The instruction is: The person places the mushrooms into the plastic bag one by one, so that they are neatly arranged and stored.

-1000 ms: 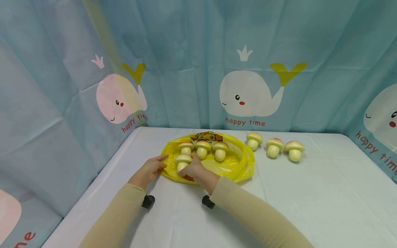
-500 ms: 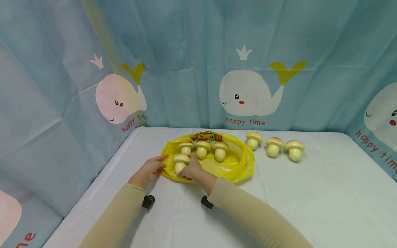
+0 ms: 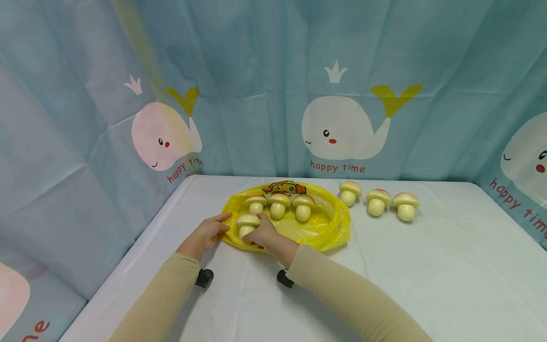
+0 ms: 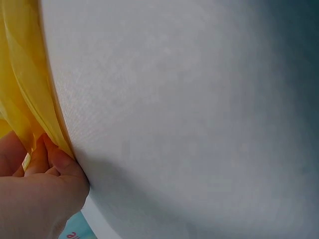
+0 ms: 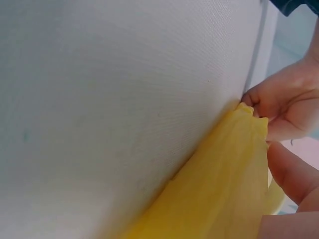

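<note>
A yellow plastic bag (image 3: pixel 299 231) lies spread on the white table with its mouth facing up. My left hand (image 3: pixel 207 234) pinches the bag's left edge; in the left wrist view, its fingers (image 4: pixel 57 164) gather the yellow film. Reaching over the front rim, my right hand (image 3: pixel 268 235) holds a toy mushroom (image 3: pixel 248 222) by its right side, near the bag's left end. Behind it stand three more toy mushrooms (image 3: pixel 278 206) inside the bag. The right wrist view has the bag's yellow outer side (image 5: pixel 214 184) hiding most of the held mushroom.
Three toy mushrooms (image 3: pixel 376 203) stand on the white table (image 3: pixel 427 275) to the right of the bag. A blue curtain (image 3: pixel 265 71) printed with whales rises behind and at the sides. Black wrist cameras (image 3: pixel 285 279) sit under both sleeves.
My right hand has shifted slightly left with the toy mushroom, toward the bag's left end. My left hand stays on the bag's edge, and the other mushrooms have not moved.
</note>
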Demonstrator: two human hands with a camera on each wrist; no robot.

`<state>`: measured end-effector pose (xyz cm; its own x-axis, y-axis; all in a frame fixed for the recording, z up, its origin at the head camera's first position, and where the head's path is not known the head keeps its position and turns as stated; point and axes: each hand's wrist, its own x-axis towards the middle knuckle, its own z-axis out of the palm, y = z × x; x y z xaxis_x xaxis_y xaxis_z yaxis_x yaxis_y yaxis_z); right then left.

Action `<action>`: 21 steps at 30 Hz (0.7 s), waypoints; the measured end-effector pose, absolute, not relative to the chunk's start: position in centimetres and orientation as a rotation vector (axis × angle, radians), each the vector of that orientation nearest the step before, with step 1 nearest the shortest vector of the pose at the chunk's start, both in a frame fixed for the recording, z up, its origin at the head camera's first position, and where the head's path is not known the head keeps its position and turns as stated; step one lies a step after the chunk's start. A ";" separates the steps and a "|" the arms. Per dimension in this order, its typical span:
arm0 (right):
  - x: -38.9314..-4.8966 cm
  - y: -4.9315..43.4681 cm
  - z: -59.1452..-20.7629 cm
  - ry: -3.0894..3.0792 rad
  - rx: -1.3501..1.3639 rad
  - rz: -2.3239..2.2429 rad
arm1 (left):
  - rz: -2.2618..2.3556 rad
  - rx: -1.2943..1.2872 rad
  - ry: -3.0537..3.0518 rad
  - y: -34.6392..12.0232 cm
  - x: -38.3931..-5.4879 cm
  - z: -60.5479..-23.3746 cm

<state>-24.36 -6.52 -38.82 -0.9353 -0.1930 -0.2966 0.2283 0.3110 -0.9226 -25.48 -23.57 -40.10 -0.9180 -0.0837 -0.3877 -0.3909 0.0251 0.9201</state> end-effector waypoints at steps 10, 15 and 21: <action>-24.4 -6.2 -38.7 2.248 0.037 -1.629 | 2.000 -0.498 2.063 -23.4 -25.4 -40.0; -24.4 -5.5 -38.6 2.278 0.037 -1.586 | 1.997 -0.517 2.069 -23.4 -25.5 -40.1; -24.2 -4.2 -38.3 2.239 0.077 -1.589 | 1.985 -0.511 2.081 -23.5 -25.6 -40.2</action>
<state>-24.22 -4.16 -38.32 -0.9215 -0.1789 -0.3447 0.2664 0.3547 -0.8962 -25.57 -23.54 -40.23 -0.9153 -0.0971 -0.3908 -0.3949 0.0268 0.9183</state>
